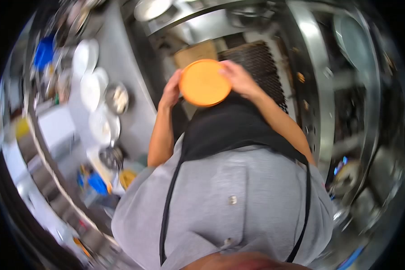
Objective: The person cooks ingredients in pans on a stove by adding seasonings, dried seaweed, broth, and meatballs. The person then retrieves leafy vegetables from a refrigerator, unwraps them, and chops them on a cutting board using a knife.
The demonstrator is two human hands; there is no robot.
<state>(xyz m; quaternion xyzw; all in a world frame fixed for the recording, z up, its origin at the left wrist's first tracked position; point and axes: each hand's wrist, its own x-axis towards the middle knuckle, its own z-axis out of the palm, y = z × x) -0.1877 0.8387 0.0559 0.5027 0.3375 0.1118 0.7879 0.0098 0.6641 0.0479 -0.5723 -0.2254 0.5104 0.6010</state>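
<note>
Gripping the orange disc [205, 83] from both sides, the left hand [170, 91] and the right hand [239, 80] hold it out in front of the black apron [231, 128]. The left grip is closed on the disc's left edge. The right grip is closed on its upper right edge, with fingers lying over the rim. The disc's broad face is turned up toward the camera, and its lower edge overlaps the top of the apron in view. Behind the apron is a grey shirt [207, 193]. Just beyond the disc lies a flat brown piece [195, 54], and next to that a dark, textured mat [253, 63].

To the left runs a grey surface [127, 54]. White plates [92, 90] stand along it in a row, with a metal bowl [117, 98] of pale pieces beside them. Nearer the body are a yellow item [127, 178] and a blue item [98, 183], both blurred. Along the right side runs metal equipment [315, 58], too blurred to make out in detail.
</note>
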